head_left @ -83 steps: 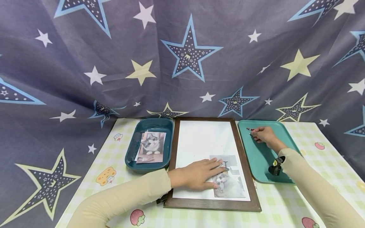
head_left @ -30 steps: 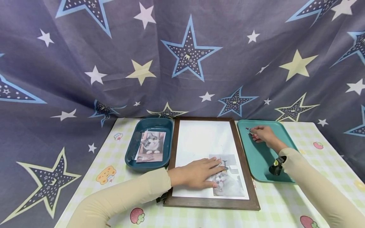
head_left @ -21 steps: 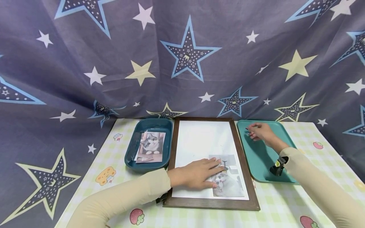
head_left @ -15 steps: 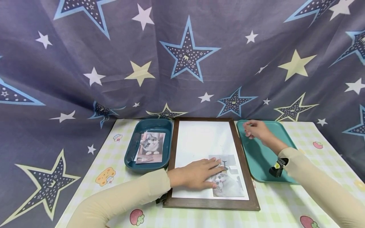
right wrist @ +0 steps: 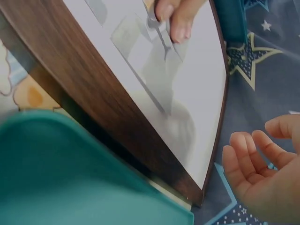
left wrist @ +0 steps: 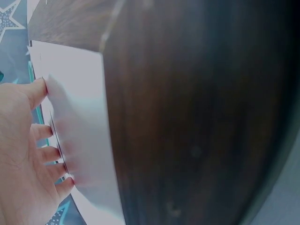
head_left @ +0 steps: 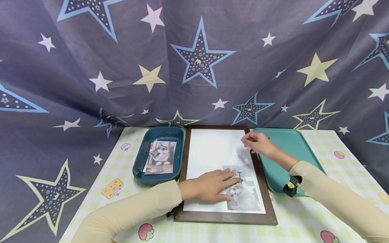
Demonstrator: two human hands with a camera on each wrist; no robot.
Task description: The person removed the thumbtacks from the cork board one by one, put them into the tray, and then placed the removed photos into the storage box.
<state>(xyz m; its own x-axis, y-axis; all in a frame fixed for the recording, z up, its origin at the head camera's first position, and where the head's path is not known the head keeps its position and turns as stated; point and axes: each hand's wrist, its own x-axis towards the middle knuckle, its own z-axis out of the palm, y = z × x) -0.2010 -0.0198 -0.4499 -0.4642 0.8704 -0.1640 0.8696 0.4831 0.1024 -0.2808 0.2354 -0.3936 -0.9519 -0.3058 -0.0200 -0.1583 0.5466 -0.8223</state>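
Note:
My left hand point(head_left: 209, 185) lies spread on a brown-framed whiteboard point(head_left: 212, 145), its fingertips over a photo of a pale cat point(head_left: 243, 199) at the lower right. In the left wrist view, that hand point(left wrist: 23, 150) has its fingers extended against the white surface. Above the board's upper right edge hovers my right hand point(head_left: 258, 143), thumb and fingertips close together. The right wrist view shows the same hand point(right wrist: 267, 173) with fingers bent; whether something small sits between the tips cannot be made out.
A teal tray point(head_left: 288, 148) lies at the board's right, with a small dark reddish thing point(head_left: 268, 137) beside the right hand. On the left, a dark blue basin point(head_left: 140, 162) holds stacked cat photos point(head_left: 162, 155). A star-patterned curtain point(head_left: 188, 98) hangs behind the table.
My right hand, earlier down at small red objects in the tray's upper left, has lifted and moved left over the board's edge. The left hand and photo stay in place.

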